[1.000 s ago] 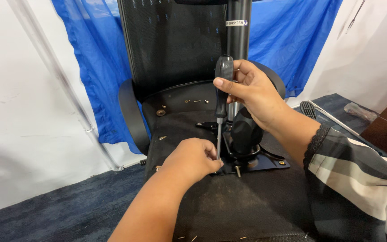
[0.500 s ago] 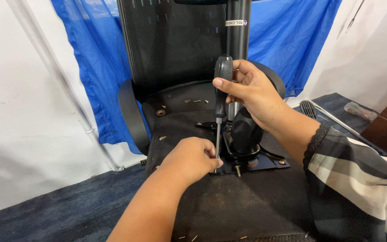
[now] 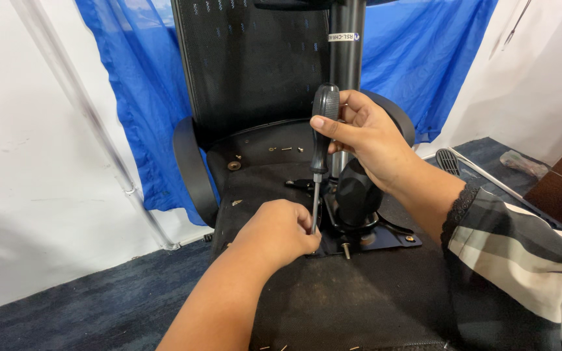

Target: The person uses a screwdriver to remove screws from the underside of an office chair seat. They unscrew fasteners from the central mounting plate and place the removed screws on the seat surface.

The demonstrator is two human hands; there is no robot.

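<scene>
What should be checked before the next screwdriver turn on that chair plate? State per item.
1. Right hand grips screwdriver handle: ok.
2. Left hand steadies the shaft near the tip: ok.
3. Tip seated in the screw head: cannot tell, left fingers hide it.
4. Screwdriver near upright: ok.
5. Black metal plate flat on the seat underside: ok.
6. Other plate screws: not ok, one bolt stands proud at the front edge.
</scene>
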